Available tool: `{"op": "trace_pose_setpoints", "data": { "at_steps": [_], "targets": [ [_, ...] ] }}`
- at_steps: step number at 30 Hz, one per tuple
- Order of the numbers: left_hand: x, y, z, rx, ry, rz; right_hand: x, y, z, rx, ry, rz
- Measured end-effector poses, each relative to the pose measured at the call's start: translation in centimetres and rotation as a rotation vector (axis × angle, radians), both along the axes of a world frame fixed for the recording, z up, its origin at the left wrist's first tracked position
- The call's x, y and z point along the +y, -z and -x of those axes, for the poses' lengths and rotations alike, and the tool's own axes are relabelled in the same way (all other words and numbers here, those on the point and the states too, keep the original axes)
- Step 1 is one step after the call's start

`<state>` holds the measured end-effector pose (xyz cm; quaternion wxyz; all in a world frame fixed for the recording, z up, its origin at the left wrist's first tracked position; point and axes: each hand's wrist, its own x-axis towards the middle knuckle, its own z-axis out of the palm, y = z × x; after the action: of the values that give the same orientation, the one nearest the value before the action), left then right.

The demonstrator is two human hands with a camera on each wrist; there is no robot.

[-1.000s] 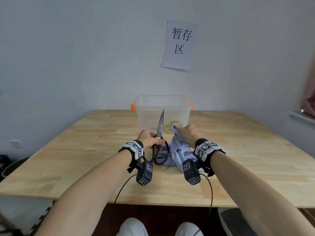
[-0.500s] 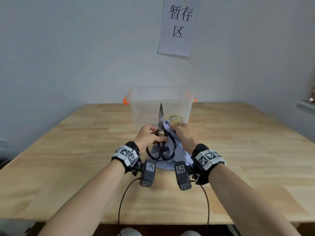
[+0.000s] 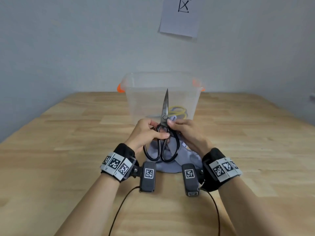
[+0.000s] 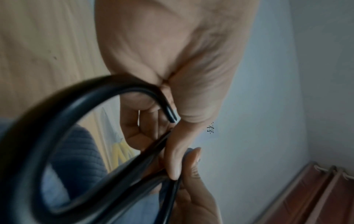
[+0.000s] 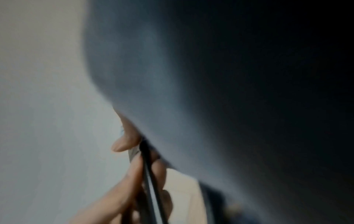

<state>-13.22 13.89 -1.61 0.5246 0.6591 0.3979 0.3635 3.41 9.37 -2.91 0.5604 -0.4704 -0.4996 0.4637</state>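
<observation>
Black-handled scissors (image 3: 164, 126) stand upright over the table, their steel blades closed and pointing up. My left hand (image 3: 148, 133) grips them at the top of the handle loops, thumb laid across the front; the left wrist view shows a black loop (image 4: 80, 136) close up. My right hand (image 3: 185, 132) holds a grey-blue cloth (image 3: 172, 160) and presses a bunched corner against the scissors by the pivot. The cloth hangs down behind the handles onto the table. In the right wrist view the cloth (image 5: 210, 91) fills most of the picture.
A clear plastic bin (image 3: 162, 92) with orange latches stands on the wooden table (image 3: 68, 150) just beyond the hands, with yellow and dark bands (image 3: 179, 112) inside. A paper sign (image 3: 180, 16) is stuck on the wall behind. Cables run from both wrist cameras toward me.
My right hand has brought the cloth in from the right onto the scissors near the pivot. The hands have drawn closer together, and the head view has tilted down.
</observation>
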Motion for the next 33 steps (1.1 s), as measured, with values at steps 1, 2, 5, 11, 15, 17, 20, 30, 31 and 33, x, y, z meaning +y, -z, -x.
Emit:
{"op": "trace_pose_setpoints", "data": {
  "at_steps": [1, 2, 5, 11, 15, 17, 20, 30, 31, 33],
  "targets": [
    [0.1, 0.3, 0.0, 0.003, 0.003, 0.012, -0.3, 0.0, 0.1, 0.002, -0.003, -0.004],
    [0.1, 0.5, 0.1, 0.006, -0.001, 0.02, -0.6, -0.2, 0.2, -0.019, 0.01, -0.009],
    [0.5, 1.2, 0.0, -0.014, -0.035, 0.036, -0.5, 0.3, 0.2, -0.012, 0.089, -0.065],
    [0.3, 1.0, -0.3, -0.048, -0.026, 0.032, 0.9, 1.1, -1.0, -0.033, 0.203, -0.119],
    [0.2, 1.1, 0.1, -0.03, -0.034, -0.006, 0.5, 0.7, -0.9, -0.05, 0.14, -0.135],
    [0.1, 1.3, 0.3, -0.007, -0.034, -0.017, 0.7, 0.9, -0.8, -0.062, 0.09, -0.106],
    [-0.1, 1.3, 0.6, -0.008, -0.036, -0.031, 0.6, 1.0, -0.4, -0.097, 0.034, -0.107],
    [-1.2, 1.3, 1.0, -0.034, 0.015, -0.014, 0.1, 1.5, -1.0, -0.103, -0.037, -0.092],
    [-1.2, 1.2, 1.0, -0.028, 0.016, -0.014, 0.1, 1.5, -1.0, -0.113, -0.042, -0.092],
    [-1.2, 1.3, 1.0, -0.022, 0.012, -0.006, -0.2, 1.4, -0.8, -0.155, -0.036, -0.075]
  ]
}}
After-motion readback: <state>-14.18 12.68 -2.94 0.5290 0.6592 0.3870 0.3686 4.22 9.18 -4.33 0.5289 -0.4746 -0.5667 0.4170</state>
